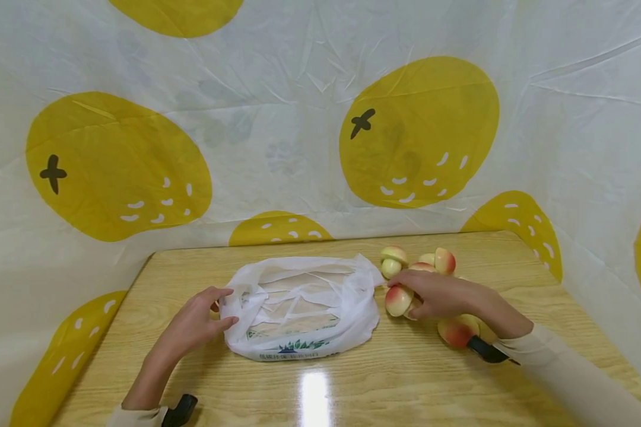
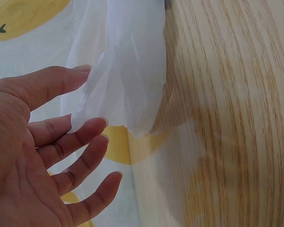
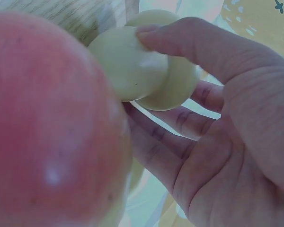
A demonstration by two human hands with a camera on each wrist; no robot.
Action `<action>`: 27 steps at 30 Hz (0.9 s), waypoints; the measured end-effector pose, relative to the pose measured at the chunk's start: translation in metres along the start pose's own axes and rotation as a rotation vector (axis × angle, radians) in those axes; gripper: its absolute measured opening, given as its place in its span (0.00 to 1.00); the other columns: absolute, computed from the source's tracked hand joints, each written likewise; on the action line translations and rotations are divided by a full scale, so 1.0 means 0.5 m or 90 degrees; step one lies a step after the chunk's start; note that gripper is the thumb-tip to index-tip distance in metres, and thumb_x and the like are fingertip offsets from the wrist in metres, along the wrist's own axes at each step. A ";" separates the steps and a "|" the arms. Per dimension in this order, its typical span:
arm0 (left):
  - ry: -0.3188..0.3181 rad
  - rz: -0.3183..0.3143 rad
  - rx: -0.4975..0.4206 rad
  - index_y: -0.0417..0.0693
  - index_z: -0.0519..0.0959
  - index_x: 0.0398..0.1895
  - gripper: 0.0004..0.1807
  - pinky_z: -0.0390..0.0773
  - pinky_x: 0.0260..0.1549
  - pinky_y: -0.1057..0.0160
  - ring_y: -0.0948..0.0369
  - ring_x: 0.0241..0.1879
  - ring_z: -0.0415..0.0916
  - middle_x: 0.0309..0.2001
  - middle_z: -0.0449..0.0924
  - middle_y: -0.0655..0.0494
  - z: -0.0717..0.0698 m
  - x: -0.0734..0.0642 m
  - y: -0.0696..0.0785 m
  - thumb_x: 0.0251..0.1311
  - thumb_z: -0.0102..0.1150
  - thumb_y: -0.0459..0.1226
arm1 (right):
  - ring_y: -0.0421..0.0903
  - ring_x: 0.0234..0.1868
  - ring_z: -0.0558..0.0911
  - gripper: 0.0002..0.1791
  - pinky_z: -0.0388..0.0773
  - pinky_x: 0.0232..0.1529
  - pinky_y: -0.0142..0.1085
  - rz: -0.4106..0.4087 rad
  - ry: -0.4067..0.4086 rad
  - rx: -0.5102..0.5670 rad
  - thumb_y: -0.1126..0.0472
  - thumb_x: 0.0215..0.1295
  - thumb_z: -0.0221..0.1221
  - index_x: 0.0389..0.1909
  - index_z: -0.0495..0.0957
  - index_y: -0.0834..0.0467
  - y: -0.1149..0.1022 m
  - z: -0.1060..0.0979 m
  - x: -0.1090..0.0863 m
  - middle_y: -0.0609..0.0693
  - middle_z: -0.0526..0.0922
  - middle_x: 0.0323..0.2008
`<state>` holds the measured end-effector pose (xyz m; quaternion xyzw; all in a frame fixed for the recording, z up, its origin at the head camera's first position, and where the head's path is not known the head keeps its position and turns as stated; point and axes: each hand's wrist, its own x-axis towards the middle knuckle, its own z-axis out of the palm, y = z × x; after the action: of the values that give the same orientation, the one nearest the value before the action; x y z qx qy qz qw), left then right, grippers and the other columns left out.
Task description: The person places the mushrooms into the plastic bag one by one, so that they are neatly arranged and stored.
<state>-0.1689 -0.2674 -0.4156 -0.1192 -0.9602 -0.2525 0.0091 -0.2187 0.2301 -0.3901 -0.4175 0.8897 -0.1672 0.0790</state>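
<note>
Left hand (image 1: 192, 317): fingers spread, nine o'clock of plastic bag (image 1: 355, 332).
Right hand (image 1: 435, 293): fingers pinching toy mushroom (image 1: 397, 301); better grip gently.

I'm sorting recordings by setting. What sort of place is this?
Probably a screened tabletop workspace, though the wider room is hidden: a patterned sheet hangs behind and beside a table, on which are a bag and mushroom-like pieces.

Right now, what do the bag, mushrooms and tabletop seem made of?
Bag: thin plastic film, likely, being crinkled and translucent. Mushrooms: plastic or painted foam, perhaps, with smooth, softly shining surfaces. Tabletop: glossy wood or laminate, from its grain and glare.
</note>
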 end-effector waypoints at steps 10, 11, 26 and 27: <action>0.001 -0.004 0.006 0.35 0.77 0.63 0.33 0.78 0.36 0.59 0.54 0.43 0.78 0.49 0.81 0.48 -0.002 0.000 0.002 0.55 0.75 0.39 | 0.40 0.46 0.76 0.28 0.77 0.44 0.36 -0.014 0.017 0.071 0.66 0.55 0.66 0.60 0.75 0.59 0.000 -0.015 -0.004 0.50 0.78 0.56; 0.002 -0.005 0.007 0.35 0.77 0.63 0.33 0.78 0.36 0.59 0.54 0.43 0.78 0.49 0.81 0.48 -0.002 0.000 0.003 0.55 0.75 0.39 | 0.39 0.45 0.76 0.28 0.78 0.44 0.36 -0.012 0.017 0.080 0.66 0.55 0.66 0.60 0.75 0.59 -0.001 -0.017 -0.004 0.50 0.78 0.55; 0.011 0.008 0.005 0.34 0.77 0.62 0.32 0.78 0.35 0.61 0.56 0.42 0.78 0.46 0.81 0.50 0.001 -0.003 0.004 0.55 0.76 0.39 | 0.42 0.44 0.81 0.32 0.83 0.43 0.39 0.043 0.017 0.137 0.63 0.62 0.66 0.67 0.69 0.63 0.002 -0.021 -0.009 0.52 0.78 0.58; 0.010 0.007 0.007 0.35 0.77 0.62 0.32 0.78 0.35 0.61 0.56 0.42 0.78 0.47 0.81 0.50 0.001 -0.003 0.004 0.55 0.76 0.39 | 0.42 0.44 0.81 0.32 0.83 0.43 0.39 0.048 0.019 0.142 0.63 0.62 0.66 0.67 0.69 0.63 0.001 -0.021 -0.009 0.51 0.78 0.57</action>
<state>-0.1669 -0.2659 -0.4152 -0.1221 -0.9608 -0.2483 0.0189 -0.2194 0.2364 -0.3804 -0.3696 0.8819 -0.2679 0.1182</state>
